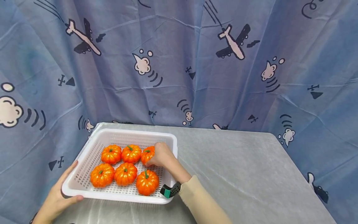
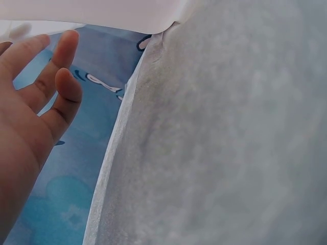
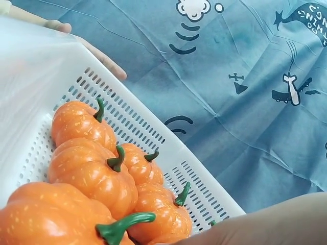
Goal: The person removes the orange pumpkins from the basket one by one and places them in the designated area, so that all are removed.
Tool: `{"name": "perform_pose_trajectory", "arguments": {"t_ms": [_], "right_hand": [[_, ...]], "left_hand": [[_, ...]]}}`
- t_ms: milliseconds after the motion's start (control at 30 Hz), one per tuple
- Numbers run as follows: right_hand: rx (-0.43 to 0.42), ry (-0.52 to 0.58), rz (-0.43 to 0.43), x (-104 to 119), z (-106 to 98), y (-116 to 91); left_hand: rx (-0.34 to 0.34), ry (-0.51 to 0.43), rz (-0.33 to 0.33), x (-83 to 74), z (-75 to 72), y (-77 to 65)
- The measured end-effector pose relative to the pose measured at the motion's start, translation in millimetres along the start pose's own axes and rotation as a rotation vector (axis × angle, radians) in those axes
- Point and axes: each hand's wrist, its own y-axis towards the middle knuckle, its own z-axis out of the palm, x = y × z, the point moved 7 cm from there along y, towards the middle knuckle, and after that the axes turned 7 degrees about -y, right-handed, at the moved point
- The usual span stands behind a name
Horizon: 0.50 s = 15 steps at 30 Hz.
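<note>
Above grey tabletop, right hand grips pumpkin from its right

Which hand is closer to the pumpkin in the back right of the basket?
The right. The right hand is right at that pumpkin, covering part of it; the left hand is farther off, by the front left corner of the basket.

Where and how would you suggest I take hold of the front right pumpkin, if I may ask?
I'd hold the front right pumpkin by its rounded, ribbed sides, coming from above: its top faces up uncovered, green stem uppermost, while the front wall of the basket stands close by.
</note>
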Motion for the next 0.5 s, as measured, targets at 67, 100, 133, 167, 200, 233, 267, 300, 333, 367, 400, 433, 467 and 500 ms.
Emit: {"name": "perform_pose_trajectory", "arguments": {"t_ms": [67, 100, 133, 167, 200, 233, 267, 300, 333, 367, 400, 433, 467, 500], "right_hand": [[-0.003, 0.012, 0.007, -0.9, -0.5, 0.4], [-0.006, 0.024, 0.012, -1.3, -1.0, 0.3], [-0.01, 0.033, 0.015, -1.7, -1.4, 0.2], [-0.015, 0.045, 0.016, -1.9, -2.2, -0.3], [-0.023, 0.052, 0.013, -1.8, -3.3, -0.8], [-0.032, 0.057, 0.007, -1.5, -4.4, -1.4], [-0.038, 0.06, 0.001, -1.2, -5.7, -1.9], [-0.044, 0.062, -0.007, -0.8, -7.0, -2.6], [-0.049, 0.062, -0.017, -0.2, -8.6, -3.2], [-0.053, 0.076, -0.029, 0.6, -10.6, -4.1], [-0.059, 0.087, -0.043, 1.5, -13.0, -4.8], [-0.065, 0.097, -0.055, 2.1, -15.7, -5.6], [-0.072, 0.113, -0.069, 2.8, -18.9, -6.6], [-0.08, 0.129, -0.084, 3.2, -21.9, -7.4]], "left_hand": [[-0.001, 0.006, -0.006, -0.4, 0.2, 0.8], [0.001, 0.006, -0.005, -0.8, 0.4, 0.9], [0.003, 0.009, -0.005, -1.4, 0.6, 0.9], [0.005, 0.011, -0.002, -2.0, 0.9, 0.5], [0.007, 0.015, -0.001, -2.5, 1.1, 0.2], [0.009, 0.021, 0.0, -3.0, 1.3, -0.3], [0.01, 0.028, 0.003, -3.2, 1.4, -1.0], [0.01, 0.036, 0.005, -3.5, 1.3, -1.5], [0.008, 0.048, 0.003, -3.5, 0.9, -1.9], [0.006, 0.056, 0.001, -3.5, 0.6, -2.1], [0.004, 0.066, -0.005, -3.3, 0.2, -2.2], [0.002, 0.076, -0.009, -3.1, -0.1, -2.1], [0.0, 0.081, -0.012, -2.8, -0.5, -2.0], [0.0, 0.082, -0.012, -3.1, -0.7, -1.8]]}}
